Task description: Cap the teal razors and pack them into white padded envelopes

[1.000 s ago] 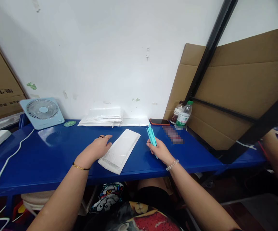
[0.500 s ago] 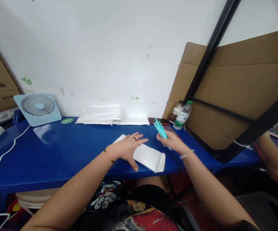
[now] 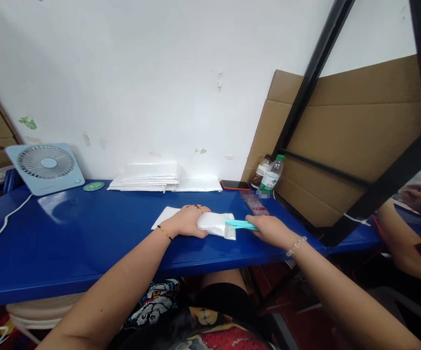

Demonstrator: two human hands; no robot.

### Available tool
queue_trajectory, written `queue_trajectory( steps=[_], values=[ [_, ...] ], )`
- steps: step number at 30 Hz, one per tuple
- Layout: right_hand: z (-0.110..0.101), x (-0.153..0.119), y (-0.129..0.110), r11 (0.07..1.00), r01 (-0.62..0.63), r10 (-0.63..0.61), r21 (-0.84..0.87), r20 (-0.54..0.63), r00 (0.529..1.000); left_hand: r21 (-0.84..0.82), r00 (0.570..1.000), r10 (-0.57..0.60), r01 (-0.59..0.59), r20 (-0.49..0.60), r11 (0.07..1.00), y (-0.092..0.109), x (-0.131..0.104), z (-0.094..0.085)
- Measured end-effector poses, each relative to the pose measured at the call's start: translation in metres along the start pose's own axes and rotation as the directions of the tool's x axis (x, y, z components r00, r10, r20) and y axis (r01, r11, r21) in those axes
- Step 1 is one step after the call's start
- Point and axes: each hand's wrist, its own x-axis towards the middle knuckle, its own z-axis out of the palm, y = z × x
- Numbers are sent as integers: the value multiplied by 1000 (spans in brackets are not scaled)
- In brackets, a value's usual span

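Note:
On the blue table, my left hand (image 3: pixel 190 221) is closed around the middle of a white padded envelope (image 3: pixel 215 223), thumb on the near edge and fingers over the far one. The envelope bulges upward, its flap end pointing right. Several thin turquoise sticks (image 3: pixel 240 224) are in my right hand (image 3: pixel 271 230), gripped at their right ends and lying almost level. Their left tips overlap the flap end of the envelope; whether they are inside it, I cannot tell. Their exact kind does not show.
A stack of white envelopes (image 3: pixel 147 179) lies against the wall. To its right are an orange-edged phone (image 3: pixel 235 185), another phone (image 3: pixel 257 206) and two bottles (image 3: pixel 271 176). A blue fan (image 3: pixel 48 167) stands left. Another person's arm (image 3: pixel 402 236) shows beyond the black frame (image 3: pixel 367 194).
My left hand has gone from spread above the envelope to closed around it, and the envelope now bulges. My right hand has lowered and turned the turquoise sticks level, bringing their tips to the flap end.

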Motion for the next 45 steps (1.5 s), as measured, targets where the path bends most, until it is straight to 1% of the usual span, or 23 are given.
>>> queue_trajectory(
  steps=[3, 6, 11, 14, 17, 20, 23, 25, 27, 30, 32, 34, 37, 39, 41, 43, 44, 45],
  values=[
    [0, 5, -2, 997, -2, 1, -81, -6, 1000, -18, 999, -37, 37, -12, 999, -3, -3, -1],
    [-7, 13, -10, 988, 4, -6, -152, -12, 1000, -19, 998, -42, 42, -35, 999, -5, -2, -2],
    [-33, 32, -27, 968, 36, -50, -247, -51, 997, -11, 994, -77, 76, -72, 997, -4, 1, -2],
    [-50, 40, -32, 956, 64, -88, -285, -72, 993, 28, 994, -73, 75, -82, 997, -3, 0, -2],
    [-60, 43, -35, 943, 108, -143, -314, -91, 986, 32, 993, -67, 71, -102, 997, -1, 0, -2],
    [-63, 45, -44, 938, 151, -194, -314, -111, 975, -26, 988, -69, 66, -138, 997, 1, 3, -1],
    [-68, 49, -54, 948, 167, -205, -272, -118, 972, -87, 989, -71, 60, -133, 994, 2, 5, 0],
    [-77, 53, -58, 955, 191, -219, -226, -107, 970, -146, 987, -82, 61, -137, 987, 0, 5, 1],
    [-93, 57, -59, 958, 229, -248, -176, -96, 964, -257, 984, -96, 55, -152, 965, -3, 5, -1],
    [-127, 65, -54, 960, 271, -279, -76, -124, 952, -480, 984, -91, 8, -150, 877, -6, 5, -8],
    [-152, 71, -50, 940, 334, -323, 68, -134, 937, -583, 986, -60, -44, -157, 811, -6, 5, -13],
    [-175, 75, -45, 872, 422, -376, 250, -212, 902, -647, 985, -33, -84, -167, 758, -4, 5, -19],
    [-197, 73, -37, 759, 492, -365, 426, -348, 864, -749, 983, -44, -104, -176, 655, -2, 3, -24],
    [-202, 68, -33, 701, 515, -372, 494, -363, 854, -824, 977, -79, -124, -200, 552, -2, 1, -28],
    [-200, 65, -31, 660, 524, -431, 538, -300, 851, -886, 975, -82, -150, -205, 438, -3, -1, -32],
    [-193, 70, -30, 642, 517, -476, 566, -234, 848, -925, 984, -33, -154, -176, 347, -4, -2, -37],
    [-190, 75, -29, 640, 511, -465, 574, -239, 852, -936, 987, -13, -151, -163, 318, -5, -1, -39],
    [-187, 81, -29, 643, 503, -426, 578, -276, 861, -942, 987, -12, -151, -162, 301, -6, 0, -41]
  ],
)
